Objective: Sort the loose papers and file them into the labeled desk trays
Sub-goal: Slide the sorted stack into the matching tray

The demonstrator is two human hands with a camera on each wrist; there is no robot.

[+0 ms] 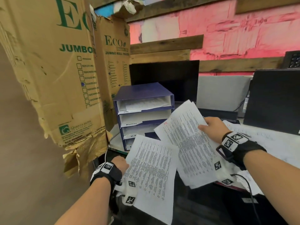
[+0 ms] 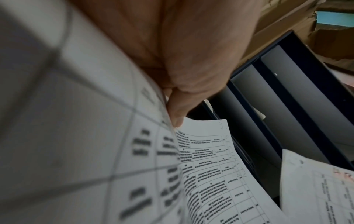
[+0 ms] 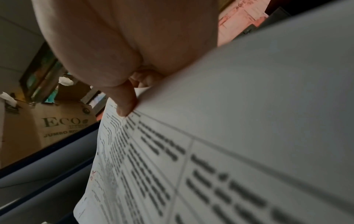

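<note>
A dark blue stack of desk trays (image 1: pixel 144 93) with handwritten labels stands at the back of the desk, papers lying in its top shelf. My left hand (image 1: pixel 120 163) pinches the left edge of a printed sheet (image 1: pixel 151 172) low in front of the trays; the left wrist view shows the thumb (image 2: pixel 177 110) pressed on that sheet (image 2: pixel 208 174) beside the trays (image 2: pixel 287 97). My right hand (image 1: pixel 211 127) holds a small bundle of printed sheets (image 1: pixel 186 143) by its right edge, tilted toward the trays. In the right wrist view a finger (image 3: pixel 125 98) presses the bundle (image 3: pixel 210 151).
Tall torn cardboard boxes (image 1: pixel 53 70) crowd the left side next to the trays. A dark monitor (image 1: pixel 164 78) stands behind the trays, a black computer case (image 1: pixel 274 101) at the right. More loose papers (image 1: pixel 276 143) lie on the desk under my right wrist.
</note>
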